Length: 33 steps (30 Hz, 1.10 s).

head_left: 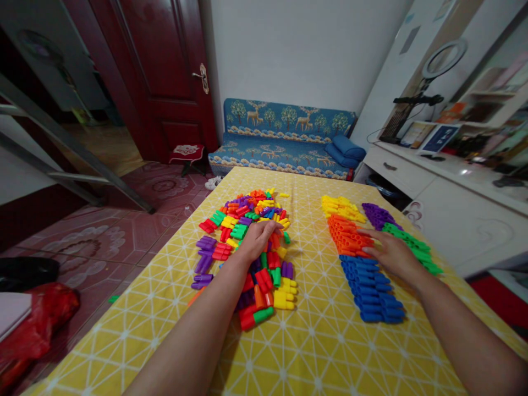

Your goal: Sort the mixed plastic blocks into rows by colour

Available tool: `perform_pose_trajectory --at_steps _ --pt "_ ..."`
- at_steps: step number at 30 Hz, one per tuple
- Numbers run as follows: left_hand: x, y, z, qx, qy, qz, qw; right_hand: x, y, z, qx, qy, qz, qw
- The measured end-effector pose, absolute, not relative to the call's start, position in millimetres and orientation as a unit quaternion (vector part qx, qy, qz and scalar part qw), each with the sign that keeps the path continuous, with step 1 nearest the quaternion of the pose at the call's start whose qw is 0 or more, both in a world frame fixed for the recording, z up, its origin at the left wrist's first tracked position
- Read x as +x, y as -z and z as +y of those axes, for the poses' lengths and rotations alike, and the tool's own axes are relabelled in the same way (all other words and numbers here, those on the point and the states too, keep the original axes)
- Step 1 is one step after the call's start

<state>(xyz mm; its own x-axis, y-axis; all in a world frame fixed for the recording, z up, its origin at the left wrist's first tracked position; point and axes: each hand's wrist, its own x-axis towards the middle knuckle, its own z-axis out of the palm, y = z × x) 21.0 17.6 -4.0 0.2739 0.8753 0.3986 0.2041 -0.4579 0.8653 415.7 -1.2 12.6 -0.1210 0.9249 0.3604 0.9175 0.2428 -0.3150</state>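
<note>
Over a mixed heap of bullet-shaped plastic building blocks [264, 280], my left hand [260, 236] is stretched out with its fingers pointing right. Orange and red blocks lie right under its fingertips, and nothing shows held in it. My right hand [388, 252] is at the edge of a sorted group of orange blocks [346, 234], its thumb and forefinger on either side of an orange block end. Nearer to me, rows of blue blocks [369, 289] adjoin the orange ones. Yellow blocks [341, 207] lie beyond them.
Purple blocks [377, 216] and green blocks [412, 247] form another row at the right. A yellow patterned cloth [317, 346] covers the table. Behind stands a blue sofa [280, 146]; a white cabinet [474, 198] is at the right, a metal ladder-like frame [82, 148] at the left.
</note>
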Motion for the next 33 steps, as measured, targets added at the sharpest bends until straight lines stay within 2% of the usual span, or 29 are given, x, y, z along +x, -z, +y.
perform_pose_trajectory --at_steps 13,19,33 --pt "22 3 17 0.707 -0.472 0.38 0.365 398 -29 -3 -0.586 0.02 -0.76 0.279" --pt "22 6 18 0.704 -0.473 0.378 0.37 385 -35 4 -0.586 -0.007 -0.765 0.266" --pt "22 3 17 0.706 -0.474 0.381 0.363 383 -25 -2 -0.59 -0.045 -0.745 0.309"
